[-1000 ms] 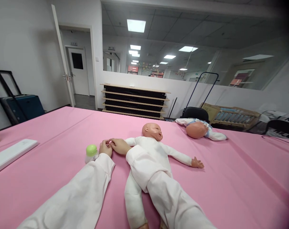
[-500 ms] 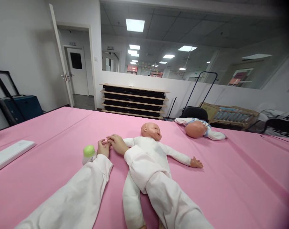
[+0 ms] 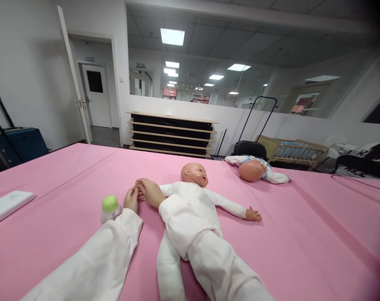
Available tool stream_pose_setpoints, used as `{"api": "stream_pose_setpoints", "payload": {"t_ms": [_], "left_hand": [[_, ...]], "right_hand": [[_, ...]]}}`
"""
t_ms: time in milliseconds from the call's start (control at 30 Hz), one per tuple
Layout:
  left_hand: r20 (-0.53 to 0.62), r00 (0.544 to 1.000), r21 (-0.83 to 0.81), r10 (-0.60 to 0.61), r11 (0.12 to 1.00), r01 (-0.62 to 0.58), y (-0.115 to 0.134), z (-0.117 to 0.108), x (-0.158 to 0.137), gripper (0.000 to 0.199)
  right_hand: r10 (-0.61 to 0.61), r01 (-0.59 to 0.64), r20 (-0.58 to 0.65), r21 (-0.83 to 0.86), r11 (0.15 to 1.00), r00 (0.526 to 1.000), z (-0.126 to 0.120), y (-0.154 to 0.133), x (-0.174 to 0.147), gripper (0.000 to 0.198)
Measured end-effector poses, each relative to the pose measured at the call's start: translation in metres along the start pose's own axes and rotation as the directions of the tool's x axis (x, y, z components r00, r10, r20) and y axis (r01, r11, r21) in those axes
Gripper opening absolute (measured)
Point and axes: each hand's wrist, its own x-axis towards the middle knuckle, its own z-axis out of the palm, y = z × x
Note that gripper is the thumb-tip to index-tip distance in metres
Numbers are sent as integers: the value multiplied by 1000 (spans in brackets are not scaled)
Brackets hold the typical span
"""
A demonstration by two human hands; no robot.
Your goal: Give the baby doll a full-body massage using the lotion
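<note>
A baby doll with a soft white body lies on its back on the pink-covered table, its head turned to the right and its arms spread out. Its arm on the left side runs behind my right hand, whose bent fingers close over the end of that arm. From the other side my left hand pinches at the same spot, fingertips meeting those of my right hand. The doll's hand there is mostly covered. A small jar with a green lid stands just left of my left wrist. My right sleeve crosses the doll's belly and legs.
Another doll, in white and blue clothing, lies near the table's far edge. On the left rests a flat white device. Beyond the table are stacked boards, a black chair and a wooden crib.
The whole view has shifted slightly, so things sit a little further left. My left fingers have drawn closer together against my right fingertips. The doll and the jar stay in place.
</note>
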Motion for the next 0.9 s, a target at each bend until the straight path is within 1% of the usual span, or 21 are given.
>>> {"api": "stream_pose_setpoints", "payload": {"t_ms": [67, 100, 167, 200, 267, 333, 367, 400, 467, 533, 567, 600, 667, 700, 767, 833, 900], "left_hand": [[49, 999, -78, -21, 997, 25, -2, -1, -1, 24], [72, 997, -117, -32, 992, 40, -3, 0, -2, 25], [101, 994, -161, -35, 986, 51, -4, 0, -4, 26], [118, 992, -175, -34, 983, 55, -4, 1, -4, 27], [139, 989, -190, -41, 979, 67, -4, 1, -5, 27], [122, 990, -184, -69, 979, 91, -5, 2, -3, 23], [96, 991, -174, -90, 979, 106, -6, 1, -1, 19], [64, 992, -161, -112, 979, 121, -7, 1, 1, 16], [9, 989, -138, -145, 980, 144, -10, 0, 4, 14], [-6, 987, -122, -158, 980, 156, -10, -1, 4, 17], [6, 988, -117, -155, 981, 155, -10, -1, 3, 20], [27, 989, -113, -148, 982, 150, -10, -1, 2, 23], [77, 989, -99, -128, 986, 135, -8, -1, -1, 28], [96, 988, -86, -119, 988, 127, -8, -1, -2, 29], [100, 989, -40, -106, 993, 110, -8, -2, -2, 28], [49, 994, 28, -94, 995, 92, -11, -4, 1, 22], [-20, 998, 100, -54, 993, 56, -14, -6, 5, 17]], "right_hand": [[110, -106, -61, 64, 992, 992, 0, -1, 0, 23], [181, -174, -83, 88, 981, 980, 1, -2, 0, 22], [322, -306, -111, 138, 942, 940, 2, -3, 0, 22], [374, -353, -118, 168, 920, 920, 3, -4, 0, 23], [429, -399, -112, 220, 890, 896, 5, -5, 0, 24], [422, -393, -95, 226, 891, 902, 7, -6, -1, 23], [389, -369, -74, 193, 909, 918, 7, -6, -2, 24], [330, -322, -40, 131, 938, 943, 7, -7, -3, 27], [169, -166, 47, -47, 985, 985, 7, -8, -6, 34], [43, -21, 119, -184, 983, 992, 5, -8, -9, 35], [26, -2, 115, -206, 979, 993, 4, -8, -9, 32], [45, -28, 81, -202, 979, 996, 3, -7, -9, 28], [158, -158, -12, -143, 977, 987, 2, -4, -7, 22], [229, -232, -47, -101, 967, 972, 2, -3, -5, 24], [331, -333, -54, -19, 943, 942, 2, -3, -1, 32], [358, -356, -22, 54, 933, 934, 0, -7, 0, 35], [311, -312, 14, 63, 948, 950, -7, -19, -7, 29]]}}
